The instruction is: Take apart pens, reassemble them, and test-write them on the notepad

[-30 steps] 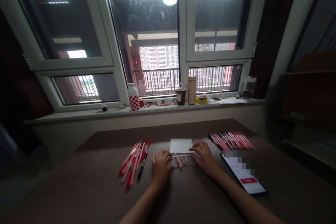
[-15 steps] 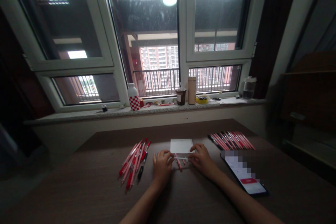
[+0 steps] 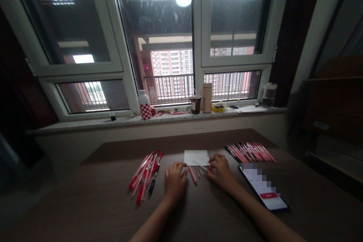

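Both of my hands rest on a dark wooden table [image 3: 93, 200]. My right hand [image 3: 220, 171] pinches one end of a thin white pen refill [image 3: 200, 165] that slants up to the left over the near edge of a small white notepad [image 3: 195, 156]. My left hand [image 3: 175, 178] lies beside it with fingers curled and nothing visible in it. Between the hands lie a red pen barrel [image 3: 193, 175] and small pen parts [image 3: 199, 173].
A loose heap of red pens [image 3: 145, 176] lies left of my left hand. A neat row of red pens [image 3: 250, 152] lies at the right, with a lit phone [image 3: 263, 187] just below it. Bottles and cups stand on the windowsill [image 3: 159, 118] behind the table.
The refill was held level between both hands. My left hand has let go of it, and my right hand now holds it alone, tilted up to the left.
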{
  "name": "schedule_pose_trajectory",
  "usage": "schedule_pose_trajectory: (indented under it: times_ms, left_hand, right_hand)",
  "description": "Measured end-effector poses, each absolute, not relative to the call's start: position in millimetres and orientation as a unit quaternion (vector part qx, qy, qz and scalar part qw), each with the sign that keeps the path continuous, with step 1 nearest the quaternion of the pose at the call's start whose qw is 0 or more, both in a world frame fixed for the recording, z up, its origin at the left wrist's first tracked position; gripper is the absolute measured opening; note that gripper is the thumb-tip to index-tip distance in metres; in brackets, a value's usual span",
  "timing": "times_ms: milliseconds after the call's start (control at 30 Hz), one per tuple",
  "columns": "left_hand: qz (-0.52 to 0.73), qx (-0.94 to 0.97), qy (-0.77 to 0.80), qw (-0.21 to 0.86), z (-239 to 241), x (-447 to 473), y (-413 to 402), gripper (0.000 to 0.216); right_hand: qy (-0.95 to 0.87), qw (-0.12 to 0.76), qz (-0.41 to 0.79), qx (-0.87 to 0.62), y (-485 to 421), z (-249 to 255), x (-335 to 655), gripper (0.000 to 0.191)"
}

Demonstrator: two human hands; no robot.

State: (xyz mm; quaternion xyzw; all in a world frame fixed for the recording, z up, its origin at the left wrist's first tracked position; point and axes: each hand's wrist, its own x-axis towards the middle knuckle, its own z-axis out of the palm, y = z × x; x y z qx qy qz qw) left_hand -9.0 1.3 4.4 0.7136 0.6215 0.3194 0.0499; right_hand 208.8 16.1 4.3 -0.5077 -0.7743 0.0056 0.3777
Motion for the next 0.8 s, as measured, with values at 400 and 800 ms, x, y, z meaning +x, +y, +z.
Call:
schedule_pose_trajectory:
  times_ms: [400, 800]
  left_hand:
    - [0.215, 0.747, 0.623, 0.08, 0, -6, 2, 0.046]
    - [0.205, 0.744, 0.632, 0.063, 0, -6, 1, 0.04]
  right_hand:
    - [-0.756, 0.355, -0.015, -0.55, 15, -1, 204, 0.012]
    - [-0.765, 0.319, 0.003, -0.559, 9, 1, 197, 0.006]
